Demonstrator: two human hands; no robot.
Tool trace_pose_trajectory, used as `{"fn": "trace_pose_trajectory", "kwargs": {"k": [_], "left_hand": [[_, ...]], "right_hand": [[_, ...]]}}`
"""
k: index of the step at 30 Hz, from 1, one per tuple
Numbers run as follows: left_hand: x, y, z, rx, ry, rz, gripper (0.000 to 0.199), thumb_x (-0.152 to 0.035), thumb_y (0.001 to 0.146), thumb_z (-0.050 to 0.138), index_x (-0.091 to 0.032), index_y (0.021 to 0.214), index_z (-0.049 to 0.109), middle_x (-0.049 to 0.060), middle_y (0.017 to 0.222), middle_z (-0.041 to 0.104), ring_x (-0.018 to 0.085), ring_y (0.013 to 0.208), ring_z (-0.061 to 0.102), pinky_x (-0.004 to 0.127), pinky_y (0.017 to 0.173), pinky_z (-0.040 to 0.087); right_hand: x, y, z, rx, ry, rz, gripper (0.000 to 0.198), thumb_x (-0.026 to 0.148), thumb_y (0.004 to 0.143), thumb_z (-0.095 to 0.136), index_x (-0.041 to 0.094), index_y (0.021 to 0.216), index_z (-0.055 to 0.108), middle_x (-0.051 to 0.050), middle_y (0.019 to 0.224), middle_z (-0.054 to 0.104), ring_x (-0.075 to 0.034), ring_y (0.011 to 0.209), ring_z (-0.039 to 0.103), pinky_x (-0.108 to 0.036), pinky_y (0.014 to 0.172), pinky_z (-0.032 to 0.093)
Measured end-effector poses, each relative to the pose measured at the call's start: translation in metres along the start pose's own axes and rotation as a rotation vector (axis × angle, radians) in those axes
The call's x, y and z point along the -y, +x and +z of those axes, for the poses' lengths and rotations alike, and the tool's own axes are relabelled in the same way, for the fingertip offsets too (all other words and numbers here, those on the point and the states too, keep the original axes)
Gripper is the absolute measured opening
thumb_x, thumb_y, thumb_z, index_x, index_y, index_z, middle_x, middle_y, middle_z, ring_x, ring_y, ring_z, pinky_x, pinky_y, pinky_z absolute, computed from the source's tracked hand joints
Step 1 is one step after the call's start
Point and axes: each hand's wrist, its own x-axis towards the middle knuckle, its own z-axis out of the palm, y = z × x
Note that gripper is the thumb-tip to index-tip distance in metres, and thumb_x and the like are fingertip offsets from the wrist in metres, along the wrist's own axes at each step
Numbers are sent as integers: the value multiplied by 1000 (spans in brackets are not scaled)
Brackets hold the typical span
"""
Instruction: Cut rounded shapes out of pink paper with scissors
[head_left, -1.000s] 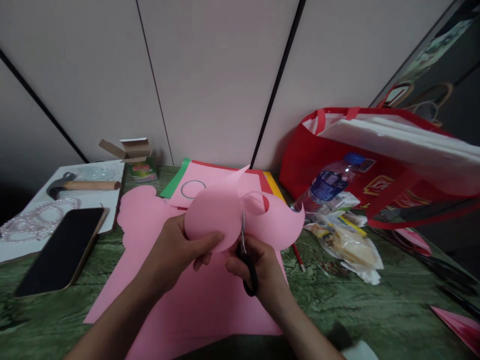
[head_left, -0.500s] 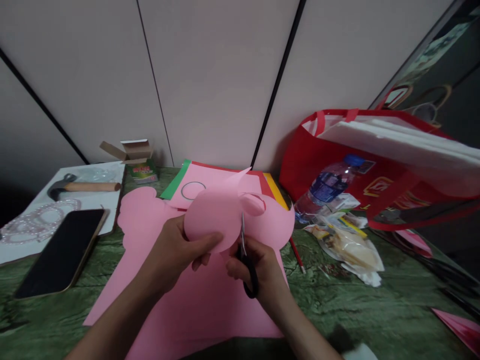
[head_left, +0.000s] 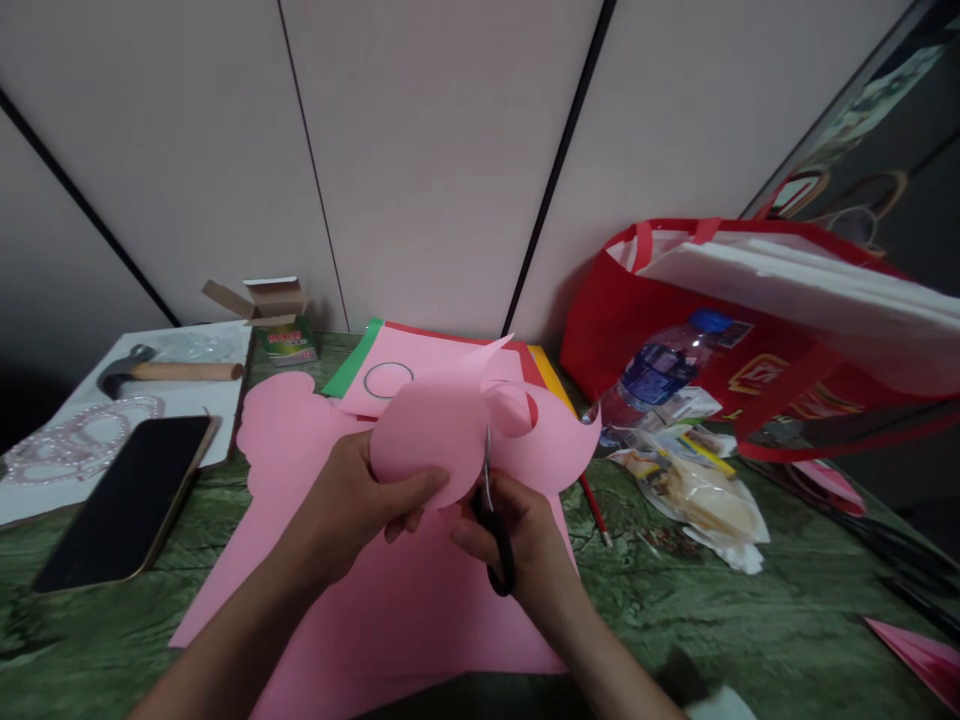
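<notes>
A: Left hand (head_left: 356,505): state?

B: Grasping the rounded pink paper piece (head_left: 427,435) between thumb and fingers, above the large pink paper sheet (head_left: 420,610) lying on the green wood-patterned table (head_left: 667,610).

A: Right hand (head_left: 525,520): state?

B: Gripping the black-handled metal scissors (head_left: 493,522). The blades (head_left: 487,470) stand at the paper piece's right edge, beside a curled pink paper section (head_left: 551,450).

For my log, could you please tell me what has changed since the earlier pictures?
The curled pink flap swung left, then partly back right. Nothing was taken hold of or let go: the left hand keeps the rounded pink paper, the right hand the scissors.
</notes>
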Motion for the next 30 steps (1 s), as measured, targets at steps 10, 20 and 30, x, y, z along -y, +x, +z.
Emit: {"fn": "trace_pose_trajectory", "kwargs": {"k": [10, 20, 30], "left_hand": [[-2, 0, -1, 6, 14, -3, 19, -20, 66, 66, -14, 52, 54, -6, 35, 50, 4, 32, 39, 14, 31, 30], [1, 1, -2, 5, 37, 2, 21, -21, 68, 66, -15, 52, 54, -7, 36, 49, 4, 32, 38, 14, 32, 30], [2, 1, -4, 11, 49, 7, 20, -23, 68, 66, -15, 54, 54, -6, 37, 51, 5, 34, 40, 16, 33, 30]], "right_hand": [[2, 0, 1, -5, -31, -4, 20, 23, 60, 71, 17, 66, 53, 6, 55, 45, -9, 50, 35, -23, 45, 28], [1, 0, 1, 4, -18, -5, 21, 24, 60, 73, 17, 64, 53, 7, 53, 43, -8, 49, 34, -22, 45, 27], [2, -1, 1, -13, -28, 20, 19, 26, 61, 71, 17, 65, 55, 6, 53, 46, -9, 49, 38, -23, 47, 29]]}}
